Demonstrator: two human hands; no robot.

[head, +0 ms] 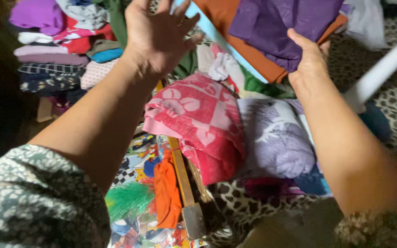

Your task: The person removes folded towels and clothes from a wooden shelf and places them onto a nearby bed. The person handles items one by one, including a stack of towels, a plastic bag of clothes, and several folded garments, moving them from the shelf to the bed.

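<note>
My right hand point(309, 59) grips the lower edge of a folded purple cloth point(283, 25) that lies on top of a folded orange cloth point(235, 32), both raised at the top of the view. My left hand point(158, 33) is up and to the left of them, fingers spread, holding nothing. Below the hands lie a folded pink and red flowered towel point(198, 124) and a folded lilac patterned towel point(276, 138), side by side.
A stack of folded clothes point(56, 50) stands at the upper left. A colourful cartoon-print sheet point(138, 183) with an orange cloth point(167, 193) lies below. A wooden strip point(182, 179) runs down the middle. A leopard-print cover point(391, 96) and a white and blue pole point(382, 69) are at right.
</note>
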